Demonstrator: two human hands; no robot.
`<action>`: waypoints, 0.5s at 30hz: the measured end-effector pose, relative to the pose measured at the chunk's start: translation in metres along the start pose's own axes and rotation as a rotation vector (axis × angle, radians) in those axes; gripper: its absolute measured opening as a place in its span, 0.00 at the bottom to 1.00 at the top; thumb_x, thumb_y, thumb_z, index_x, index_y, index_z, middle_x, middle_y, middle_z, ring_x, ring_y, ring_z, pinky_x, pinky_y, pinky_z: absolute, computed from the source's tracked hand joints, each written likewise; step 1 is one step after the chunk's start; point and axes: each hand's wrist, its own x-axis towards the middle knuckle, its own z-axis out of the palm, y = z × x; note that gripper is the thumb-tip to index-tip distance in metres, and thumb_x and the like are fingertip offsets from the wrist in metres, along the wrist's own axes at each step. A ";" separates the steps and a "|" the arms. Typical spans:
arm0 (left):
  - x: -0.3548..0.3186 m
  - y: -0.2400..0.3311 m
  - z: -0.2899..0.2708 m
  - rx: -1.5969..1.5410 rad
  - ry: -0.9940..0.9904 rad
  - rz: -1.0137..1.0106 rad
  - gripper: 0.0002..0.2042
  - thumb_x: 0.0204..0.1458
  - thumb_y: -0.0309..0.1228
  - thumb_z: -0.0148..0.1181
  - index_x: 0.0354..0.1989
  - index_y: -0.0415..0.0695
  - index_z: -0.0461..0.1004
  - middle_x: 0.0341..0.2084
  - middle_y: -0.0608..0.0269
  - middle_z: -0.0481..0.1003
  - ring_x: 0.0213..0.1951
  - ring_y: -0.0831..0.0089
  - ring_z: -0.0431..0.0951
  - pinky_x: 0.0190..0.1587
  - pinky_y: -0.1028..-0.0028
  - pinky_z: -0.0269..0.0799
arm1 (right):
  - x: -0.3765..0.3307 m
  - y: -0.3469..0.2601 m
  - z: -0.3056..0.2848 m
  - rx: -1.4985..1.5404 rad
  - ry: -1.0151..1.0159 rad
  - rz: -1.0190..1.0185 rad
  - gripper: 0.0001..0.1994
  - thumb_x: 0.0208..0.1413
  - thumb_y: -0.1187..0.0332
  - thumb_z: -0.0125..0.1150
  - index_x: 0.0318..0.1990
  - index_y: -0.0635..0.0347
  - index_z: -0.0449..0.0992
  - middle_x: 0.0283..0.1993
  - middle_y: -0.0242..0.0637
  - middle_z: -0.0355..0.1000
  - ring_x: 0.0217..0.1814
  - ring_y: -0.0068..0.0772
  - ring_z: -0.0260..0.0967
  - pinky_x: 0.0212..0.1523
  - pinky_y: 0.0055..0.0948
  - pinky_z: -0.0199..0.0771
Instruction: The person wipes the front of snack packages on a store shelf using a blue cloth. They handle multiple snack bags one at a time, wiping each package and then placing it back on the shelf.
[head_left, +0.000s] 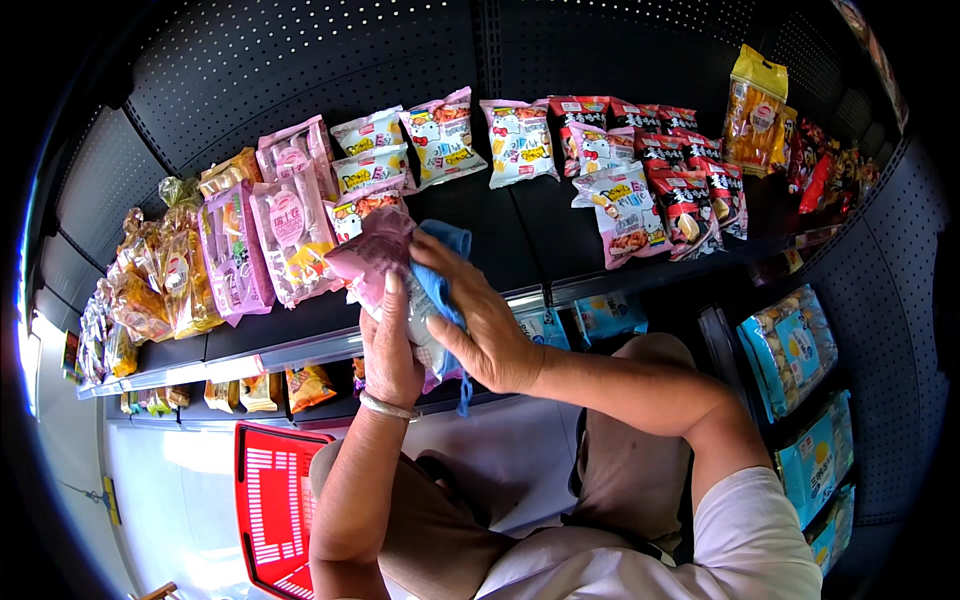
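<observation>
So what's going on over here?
A person's left hand grips a pink snack bag, while the right hand holds a blue cloth against it. Both are in front of a black shelf with other snack bags on it. A red basket stands below, on the person's left.

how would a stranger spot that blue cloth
Find the long black shelf of glossy snack packets. At its front edge, the left hand grips a pink plastic packet; the right hand holds a blue fabric cloth against it. Unlike those packets, the cloth is matte, unprinted.
</observation>
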 end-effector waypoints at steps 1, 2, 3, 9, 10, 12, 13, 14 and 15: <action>-0.001 -0.001 0.002 -0.086 -0.004 -0.058 0.27 0.65 0.47 0.49 0.65 0.43 0.59 0.55 0.60 0.70 0.55 0.70 0.72 0.58 0.68 0.67 | 0.004 0.004 -0.001 0.011 0.033 0.001 0.29 0.67 0.56 0.47 0.68 0.69 0.56 0.72 0.55 0.52 0.75 0.53 0.47 0.72 0.42 0.47; -0.003 -0.003 0.007 -0.132 -0.018 -0.105 0.25 0.65 0.45 0.49 0.65 0.44 0.60 0.54 0.61 0.71 0.54 0.70 0.73 0.56 0.68 0.70 | 0.008 0.007 -0.003 0.016 0.069 0.025 0.28 0.67 0.56 0.47 0.67 0.67 0.58 0.71 0.54 0.54 0.75 0.52 0.49 0.72 0.41 0.49; -0.005 -0.004 0.009 -0.146 -0.052 -0.128 0.25 0.65 0.45 0.49 0.65 0.45 0.60 0.54 0.61 0.71 0.54 0.70 0.73 0.56 0.68 0.70 | 0.013 0.011 -0.005 0.047 0.090 0.061 0.27 0.68 0.56 0.46 0.67 0.66 0.59 0.71 0.53 0.55 0.75 0.52 0.50 0.72 0.41 0.49; -0.010 -0.012 0.010 -0.272 -0.055 -0.253 0.27 0.64 0.49 0.49 0.66 0.47 0.59 0.56 0.59 0.70 0.55 0.65 0.74 0.58 0.64 0.70 | 0.022 0.014 -0.008 -0.060 0.036 0.027 0.28 0.69 0.51 0.41 0.67 0.64 0.61 0.72 0.48 0.55 0.76 0.47 0.48 0.72 0.39 0.49; -0.010 -0.016 0.005 -0.299 -0.042 -0.266 0.28 0.64 0.51 0.48 0.67 0.48 0.58 0.57 0.59 0.70 0.56 0.64 0.73 0.59 0.64 0.70 | 0.022 0.010 -0.008 -0.110 -0.022 -0.020 0.29 0.69 0.50 0.41 0.67 0.63 0.60 0.72 0.47 0.55 0.77 0.46 0.47 0.73 0.41 0.47; -0.012 -0.014 0.007 -0.428 -0.059 -0.257 0.30 0.63 0.51 0.51 0.68 0.49 0.56 0.59 0.60 0.67 0.58 0.66 0.70 0.60 0.66 0.68 | 0.019 0.000 -0.007 -0.146 -0.082 -0.053 0.30 0.68 0.49 0.41 0.68 0.62 0.60 0.73 0.47 0.54 0.78 0.45 0.46 0.73 0.44 0.45; -0.014 -0.006 0.014 -0.420 -0.041 -0.256 0.31 0.63 0.52 0.50 0.69 0.49 0.55 0.61 0.59 0.66 0.60 0.65 0.69 0.62 0.66 0.66 | 0.017 0.001 -0.006 -0.147 -0.108 -0.071 0.32 0.67 0.46 0.40 0.68 0.61 0.59 0.73 0.45 0.53 0.78 0.44 0.44 0.73 0.45 0.45; -0.014 -0.003 0.017 -0.412 -0.022 -0.255 0.32 0.63 0.53 0.49 0.70 0.49 0.53 0.62 0.59 0.64 0.61 0.64 0.67 0.63 0.65 0.64 | 0.016 0.000 -0.007 -0.132 -0.117 -0.091 0.31 0.67 0.47 0.42 0.68 0.62 0.60 0.73 0.46 0.54 0.78 0.45 0.45 0.73 0.46 0.45; -0.014 -0.003 0.014 -0.427 0.026 -0.250 0.33 0.63 0.55 0.47 0.70 0.49 0.53 0.63 0.58 0.64 0.62 0.63 0.67 0.64 0.64 0.63 | 0.016 -0.002 -0.005 -0.107 -0.126 -0.118 0.30 0.66 0.49 0.44 0.67 0.62 0.61 0.73 0.46 0.54 0.77 0.46 0.45 0.73 0.46 0.45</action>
